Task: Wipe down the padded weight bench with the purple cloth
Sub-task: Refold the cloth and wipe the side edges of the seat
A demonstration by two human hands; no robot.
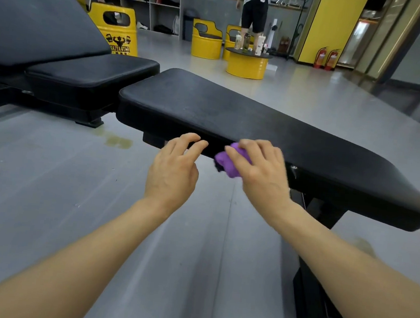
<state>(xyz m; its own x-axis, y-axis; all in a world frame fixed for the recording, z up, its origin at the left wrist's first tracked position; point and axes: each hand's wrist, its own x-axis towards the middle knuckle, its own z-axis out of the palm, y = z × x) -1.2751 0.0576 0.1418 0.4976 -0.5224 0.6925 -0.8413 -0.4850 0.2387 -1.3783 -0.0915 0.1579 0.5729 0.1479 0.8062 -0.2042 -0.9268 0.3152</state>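
Gripping purple cloth (230, 162) w/ R hand (261, 174)

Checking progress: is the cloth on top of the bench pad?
No, the right hand presses the cloth against the pad's near side edge.

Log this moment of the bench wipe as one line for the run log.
stage: wiping near side edge | right hand: grips purple cloth against bench pad | left hand: fingers loosely curled by pad edge, holds nothing
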